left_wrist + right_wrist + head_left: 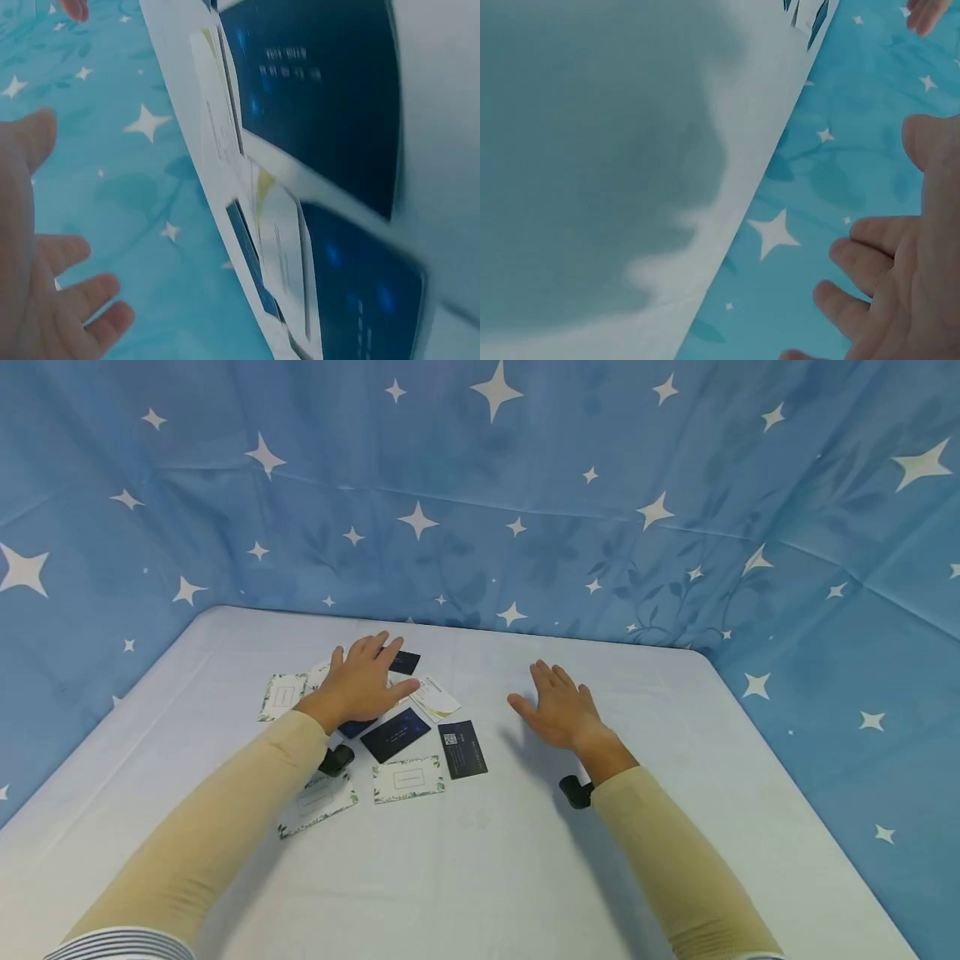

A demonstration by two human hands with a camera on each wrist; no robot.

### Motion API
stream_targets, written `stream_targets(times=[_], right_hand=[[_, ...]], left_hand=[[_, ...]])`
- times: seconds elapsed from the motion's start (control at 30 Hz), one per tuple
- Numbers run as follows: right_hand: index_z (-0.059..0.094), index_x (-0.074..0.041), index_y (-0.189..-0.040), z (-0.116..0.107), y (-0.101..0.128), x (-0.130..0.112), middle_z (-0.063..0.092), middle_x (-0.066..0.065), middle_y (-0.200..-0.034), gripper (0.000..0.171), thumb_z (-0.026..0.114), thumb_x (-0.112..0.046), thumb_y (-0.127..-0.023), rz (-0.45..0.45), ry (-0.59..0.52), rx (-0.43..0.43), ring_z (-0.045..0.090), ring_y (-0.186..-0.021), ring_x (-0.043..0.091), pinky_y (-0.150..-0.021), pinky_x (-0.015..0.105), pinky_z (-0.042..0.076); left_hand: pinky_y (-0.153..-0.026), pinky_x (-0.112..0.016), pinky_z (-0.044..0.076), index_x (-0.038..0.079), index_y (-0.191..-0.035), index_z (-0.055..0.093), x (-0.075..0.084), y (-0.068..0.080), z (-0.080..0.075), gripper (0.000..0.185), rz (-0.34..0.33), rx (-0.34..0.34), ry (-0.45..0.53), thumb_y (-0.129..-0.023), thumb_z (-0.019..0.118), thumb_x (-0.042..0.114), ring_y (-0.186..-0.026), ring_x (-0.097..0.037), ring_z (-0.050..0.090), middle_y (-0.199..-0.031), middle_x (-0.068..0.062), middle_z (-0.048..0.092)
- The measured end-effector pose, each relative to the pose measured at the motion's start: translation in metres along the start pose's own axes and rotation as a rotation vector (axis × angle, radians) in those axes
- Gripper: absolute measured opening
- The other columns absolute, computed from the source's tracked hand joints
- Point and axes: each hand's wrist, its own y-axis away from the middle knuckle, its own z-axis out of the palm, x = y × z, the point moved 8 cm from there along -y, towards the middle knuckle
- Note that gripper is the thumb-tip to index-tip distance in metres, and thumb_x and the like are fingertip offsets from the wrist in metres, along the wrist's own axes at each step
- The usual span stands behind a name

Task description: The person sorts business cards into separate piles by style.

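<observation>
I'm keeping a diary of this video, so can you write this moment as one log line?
left hand: open, flat over cards | right hand: open, over bare table | cards: scattered, light and dark

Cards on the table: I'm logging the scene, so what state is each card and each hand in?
left hand: open, fingers spread over the cards
right hand: open, above bare table, holds nothing
dark card: flat, uncovered
QR card: flat, dark face up
leaf-bordered card: flat, white face up
yellow-green card: flat, beside the left thumb
table: covered in white
</observation>
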Motion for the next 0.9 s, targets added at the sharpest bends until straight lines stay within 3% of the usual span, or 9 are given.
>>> stream_targets(times=[0.17,0.3,0.47,0.53,0.77,0.9], right_hand=[[0.024,-0.005,-0.159,0.001,0.008,-0.012,0.024,0.013,-0.163,0.072,0.041,-0.049,-0.105,-0.076,-0.046,0.037,0.017,-0.150,0.035,-0.116,0.058,0.014],[0.028,-0.003,-0.157,0.004,0.017,-0.024,0.031,0.015,-0.160,0.074,0.050,-0.047,-0.102,-0.132,-0.132,0.052,0.026,-0.147,0.035,-0.116,0.054,0.021],[0.032,-0.006,-0.156,0.017,0.028,-0.038,0.035,0.014,-0.158,0.082,0.067,-0.044,-0.093,-0.181,-0.332,-0.014,0.032,-0.144,0.034,-0.113,0.053,0.027],[0.034,-0.007,-0.156,0.023,0.032,-0.044,0.037,0.013,-0.157,0.082,0.070,-0.041,-0.091,-0.199,-0.379,-0.044,0.033,-0.144,0.033,-0.113,0.053,0.028],[0.044,-0.009,-0.150,0.039,0.041,-0.059,0.050,0.010,-0.147,0.066,0.069,-0.032,-0.094,-0.265,-0.460,-0.140,0.045,-0.135,0.030,-0.108,0.054,0.035],[0.047,-0.009,-0.148,0.042,0.045,-0.065,0.052,0.009,-0.144,0.061,0.069,-0.029,-0.095,-0.309,-0.439,-0.192,0.047,-0.133,0.028,-0.109,0.052,0.035]], left_hand=[[-0.110,-0.068,0.010,0.007,-0.160,0.022,0.017,0.001,0.006,0.081,0.092,-0.006,0.067,-0.100,0.051,0.054,-0.148,-0.041,0.017,-0.164,-0.018,0.017],[-0.110,-0.066,0.017,0.007,-0.157,0.030,0.035,0.004,0.011,0.077,0.186,0.005,0.185,-0.099,0.059,0.047,-0.147,-0.041,0.020,-0.162,-0.018,0.024],[-0.112,-0.062,0.021,0.006,-0.153,0.039,0.050,0.007,0.024,0.069,0.283,-0.030,0.360,-0.097,0.066,0.036,-0.146,-0.039,0.024,-0.158,-0.017,0.032],[-0.112,-0.061,0.023,0.005,-0.151,0.041,0.053,0.009,0.030,0.066,0.309,-0.049,0.385,-0.097,0.067,0.032,-0.145,-0.039,0.027,-0.157,-0.017,0.035],[-0.113,-0.056,0.025,0.008,-0.151,0.044,0.053,0.010,0.048,0.063,0.273,-0.155,0.488,-0.097,0.069,0.028,-0.145,-0.035,0.028,-0.155,-0.012,0.040],[-0.112,-0.058,0.025,0.012,-0.152,0.044,0.052,0.010,0.055,0.064,0.235,-0.203,0.459,-0.096,0.069,0.032,-0.145,-0.032,0.029,-0.153,-0.008,0.044]])
